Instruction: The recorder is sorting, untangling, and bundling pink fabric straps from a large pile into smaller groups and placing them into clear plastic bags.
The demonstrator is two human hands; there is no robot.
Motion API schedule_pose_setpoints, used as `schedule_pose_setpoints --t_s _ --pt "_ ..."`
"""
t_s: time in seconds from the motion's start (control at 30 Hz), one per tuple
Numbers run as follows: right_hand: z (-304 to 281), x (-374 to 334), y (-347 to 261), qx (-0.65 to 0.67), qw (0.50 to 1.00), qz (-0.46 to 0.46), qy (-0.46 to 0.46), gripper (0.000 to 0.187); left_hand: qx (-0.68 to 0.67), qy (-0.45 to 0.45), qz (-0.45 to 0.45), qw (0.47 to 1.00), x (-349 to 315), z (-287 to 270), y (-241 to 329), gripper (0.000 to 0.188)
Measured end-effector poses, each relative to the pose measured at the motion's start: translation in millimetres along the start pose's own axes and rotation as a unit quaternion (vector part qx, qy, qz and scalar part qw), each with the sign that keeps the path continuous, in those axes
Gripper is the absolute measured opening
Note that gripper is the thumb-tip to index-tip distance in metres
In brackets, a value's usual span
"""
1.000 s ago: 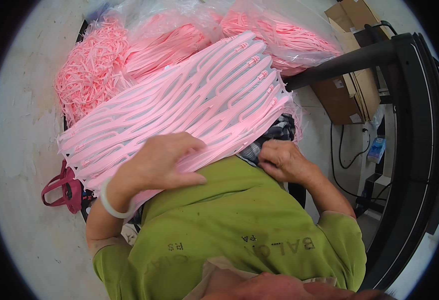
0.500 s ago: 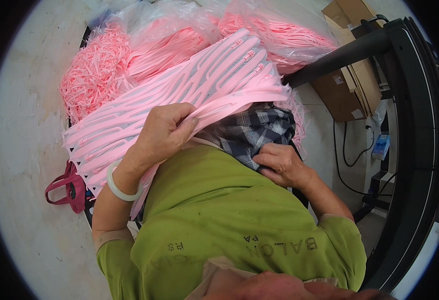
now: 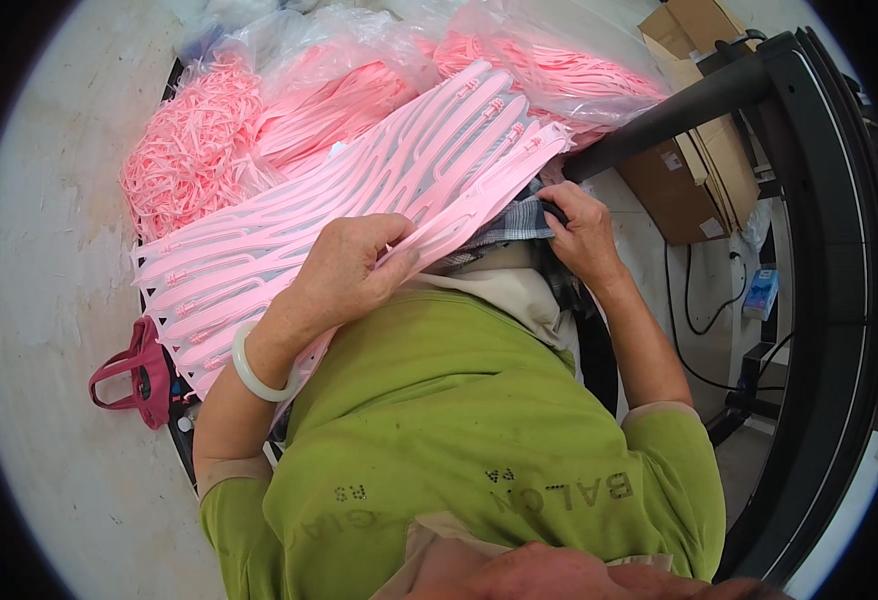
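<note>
A wide sheet of pink moulded strips (image 3: pixel 259 250), with grey showing in the gaps between them, lies slantwise across my lap. My left hand (image 3: pixel 359 260), a pale bangle (image 3: pixel 259 372) on its wrist, pinches the sheet's near edge between thumb and fingers. To the right, my right hand (image 3: pixel 584 235) is closed on a dark plaid cloth (image 3: pixel 519 225) just beside the sheet's right end. Part of the cloth is hidden under the sheet. Below it, a whitish cloth (image 3: pixel 519 295) shows next to my green shirt.
Beyond the sheet sit a tangled heap of thin pink strips (image 3: pixel 194 145) and clear plastic bags (image 3: pixel 599 75) of longer pink strips. At left is a maroon handbag (image 3: pixel 144 375). A black frame (image 3: pixel 829 250) stands close on the right, with cardboard boxes (image 3: pixel 674 190) and cables behind it.
My right hand has moved up and away from my shirt, lifting the plaid cloth. My left hand has shifted slightly right with the sheet's edge, whose raised flap now lies flatter.
</note>
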State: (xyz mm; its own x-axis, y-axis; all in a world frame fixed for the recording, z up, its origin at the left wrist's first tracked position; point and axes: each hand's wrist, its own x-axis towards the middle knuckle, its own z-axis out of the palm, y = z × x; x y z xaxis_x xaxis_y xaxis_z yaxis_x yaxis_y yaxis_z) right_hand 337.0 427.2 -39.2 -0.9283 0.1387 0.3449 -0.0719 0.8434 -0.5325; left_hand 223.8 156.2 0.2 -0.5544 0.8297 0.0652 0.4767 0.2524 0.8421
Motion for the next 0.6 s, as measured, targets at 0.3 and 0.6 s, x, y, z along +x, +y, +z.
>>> schedule_pose_setpoints --t_s 0.3,0.6 --pt "-39.9 -14.4 -45.3 0.058 0.984 0.082 -0.15 0.027 0.041 0.007 0.021 0.999 1.4 12.5 -11.2 0.019" --pt "16.7 -38.1 -58.0 -0.033 0.989 -0.098 -0.106 0.035 0.063 0.026 0.055 0.996 5.3 22.5 -10.8 0.02"
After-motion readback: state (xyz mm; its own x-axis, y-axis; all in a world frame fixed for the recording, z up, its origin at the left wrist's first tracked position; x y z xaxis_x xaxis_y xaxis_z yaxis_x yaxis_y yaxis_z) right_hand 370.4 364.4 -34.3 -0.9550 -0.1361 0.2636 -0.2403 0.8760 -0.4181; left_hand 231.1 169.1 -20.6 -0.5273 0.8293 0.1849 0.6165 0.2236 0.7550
